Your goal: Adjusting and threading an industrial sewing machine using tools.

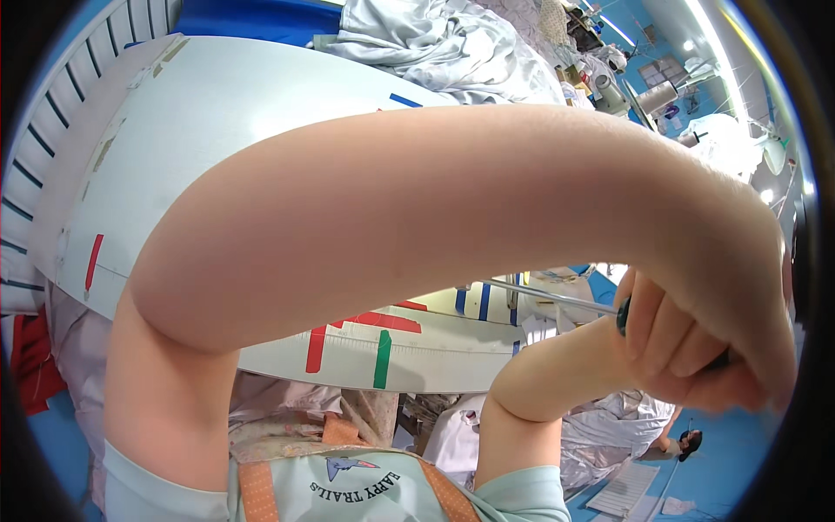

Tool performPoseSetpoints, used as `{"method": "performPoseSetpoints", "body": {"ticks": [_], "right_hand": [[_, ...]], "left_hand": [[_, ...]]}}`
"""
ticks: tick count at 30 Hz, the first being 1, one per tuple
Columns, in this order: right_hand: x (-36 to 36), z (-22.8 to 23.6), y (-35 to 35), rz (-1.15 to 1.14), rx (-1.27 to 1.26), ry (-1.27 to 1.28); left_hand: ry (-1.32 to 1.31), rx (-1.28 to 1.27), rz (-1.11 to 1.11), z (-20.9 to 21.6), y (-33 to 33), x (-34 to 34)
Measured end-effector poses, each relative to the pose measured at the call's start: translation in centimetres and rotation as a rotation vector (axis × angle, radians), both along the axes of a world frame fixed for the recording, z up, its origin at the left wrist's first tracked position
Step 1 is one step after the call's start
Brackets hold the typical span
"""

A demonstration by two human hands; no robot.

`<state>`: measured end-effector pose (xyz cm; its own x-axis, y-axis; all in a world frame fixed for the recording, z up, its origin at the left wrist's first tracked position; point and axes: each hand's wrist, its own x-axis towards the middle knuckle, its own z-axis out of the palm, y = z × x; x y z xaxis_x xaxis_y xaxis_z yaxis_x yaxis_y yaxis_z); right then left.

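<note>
Tool (557, 297), metal-shafted w/ dark handle, sits in a fist at far R of view: bent fingers (670, 335) wrap the handle, a black end showing just L of them, another dark bit below. Shaft sticks out L of the grip, tip end over the table (174, 130) near blue strips (484, 303); contact there can't be told. L arm (435, 191) sweeps across the frame, wrist bent down at R; R arm (557, 374) runs up from below to the same spot. Hands overlap, so can't tell which one's fingers clasp the handle, nor how the other is set.

White tabletop carries a ruler strip (444, 355) along its near edge, w/ green tape (382, 358) and red tape (316, 350) across it; another red mark (94, 263) at far L. Silvery fabric (435, 52) is heaped at the far edge, next to a blue panel (261, 19). Pale cloth (617, 426) hangs below the R arm; red cloth (30, 365) at lower L. Co-worker (665, 445) partly visible, lower R. Wearer's shirt (365, 487) is mint, w/ orange straps (259, 491).
</note>
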<state>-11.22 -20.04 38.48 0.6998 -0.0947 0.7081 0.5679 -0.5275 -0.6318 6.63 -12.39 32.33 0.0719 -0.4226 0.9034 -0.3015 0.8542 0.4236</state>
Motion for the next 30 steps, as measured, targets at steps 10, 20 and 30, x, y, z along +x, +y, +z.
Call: {"method": "performPoseSetpoints", "body": {"ticks": [10,20,30], "right_hand": [[0.1,-1.4,2.9,-0.546,0.094,-0.168],[2.0,-1.7,4.0,-0.434,0.202,-0.251],[1.4,-1.7,4.6,-0.43,0.201,-0.238]], "left_hand": [[-0.006,-0.101,-0.161,1.8,-4.2,-5.2],[-0.076,0.556,0.189,-16.2,4.6,-2.2],[-0.142,0.859,0.162,-20.0,1.2,-1.8]]}}
